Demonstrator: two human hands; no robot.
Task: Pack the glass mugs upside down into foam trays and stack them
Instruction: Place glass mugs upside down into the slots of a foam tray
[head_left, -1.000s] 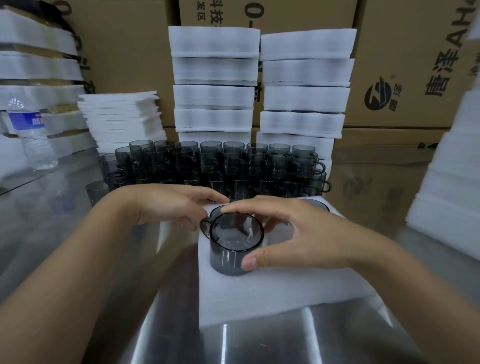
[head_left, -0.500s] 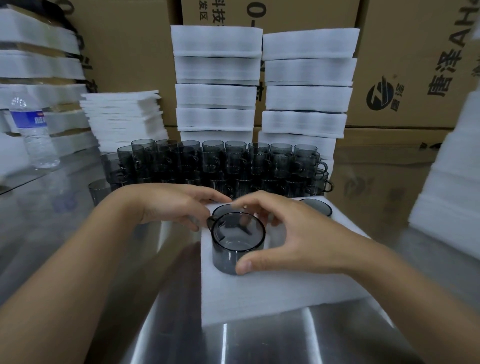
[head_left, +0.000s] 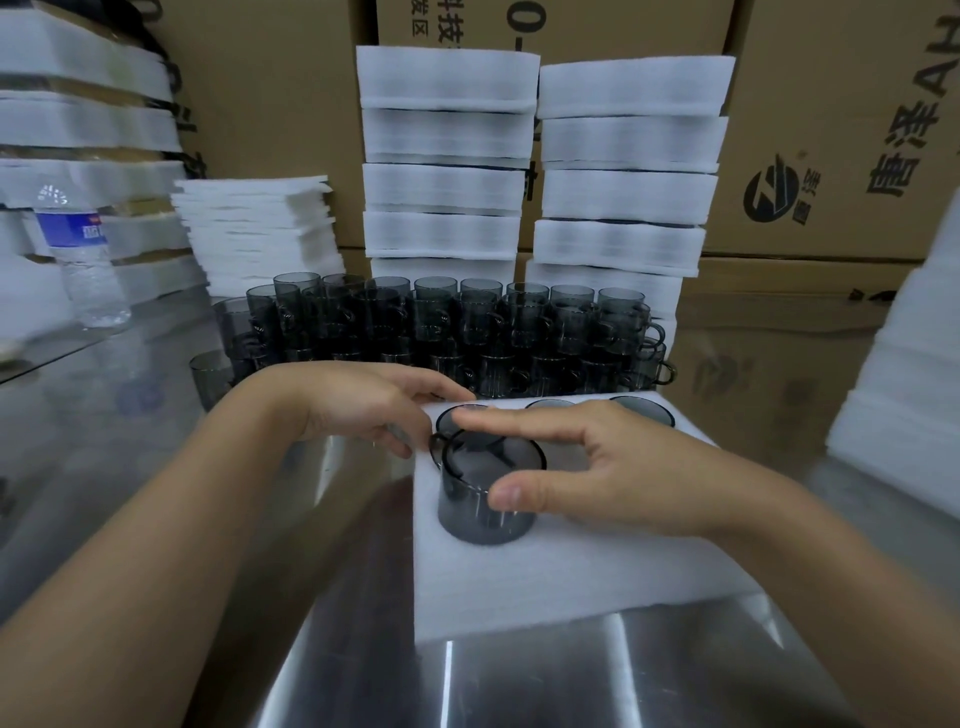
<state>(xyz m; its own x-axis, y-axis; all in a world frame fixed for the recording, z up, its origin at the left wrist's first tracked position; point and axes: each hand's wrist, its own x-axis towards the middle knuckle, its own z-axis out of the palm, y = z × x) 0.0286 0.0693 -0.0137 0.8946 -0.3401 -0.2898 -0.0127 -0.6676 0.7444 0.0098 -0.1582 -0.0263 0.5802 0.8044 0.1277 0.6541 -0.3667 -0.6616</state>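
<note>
Evidently for seating, the smoky glass mug (head_left: 488, 493) is pinched between thumb and forefinger of the right hand (head_left: 623, 467) in the near-left pocket of the foam tray (head_left: 571, 582), which is steadied by relaxed fingers of the left hand (head_left: 363, 405).

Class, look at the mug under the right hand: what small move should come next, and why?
Probably press the mug down into the foam tray: the right hand pinches it, yet it stands well proud, while the back-row mugs sit flush.
</note>
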